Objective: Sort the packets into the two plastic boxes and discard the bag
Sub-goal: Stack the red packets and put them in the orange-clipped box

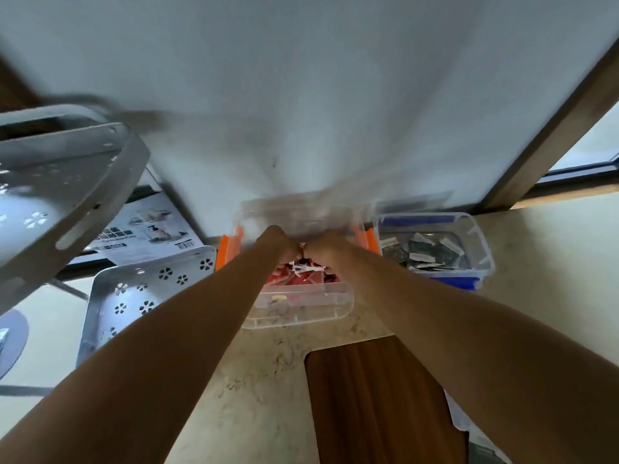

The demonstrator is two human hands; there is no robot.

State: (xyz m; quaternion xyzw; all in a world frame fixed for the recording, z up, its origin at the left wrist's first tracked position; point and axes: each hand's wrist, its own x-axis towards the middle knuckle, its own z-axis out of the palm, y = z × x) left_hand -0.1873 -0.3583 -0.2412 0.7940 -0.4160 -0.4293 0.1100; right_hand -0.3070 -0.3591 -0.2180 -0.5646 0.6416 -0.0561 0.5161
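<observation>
Packets (303,272) fill the orange-latched box (298,316) at the tabletop's (254,380) far edge; left hand (279,244) and right hand (326,247) together pinch one above it.

**Both hands over the orange-latched box**

Left hand (280,244) and right hand (324,246) meet knuckle to knuckle, fingers curled — what they pinch is blurred, too small to tell. Directly beneath them sits the clear box with orange latches (231,249), red packets (301,274) heaped inside. Just right of the right hand, the blue-latched box (482,249) holds dark packets (425,249). Left of the left forearm — a perforated grey tray (140,296) on the pale counter (268,380).
</observation>
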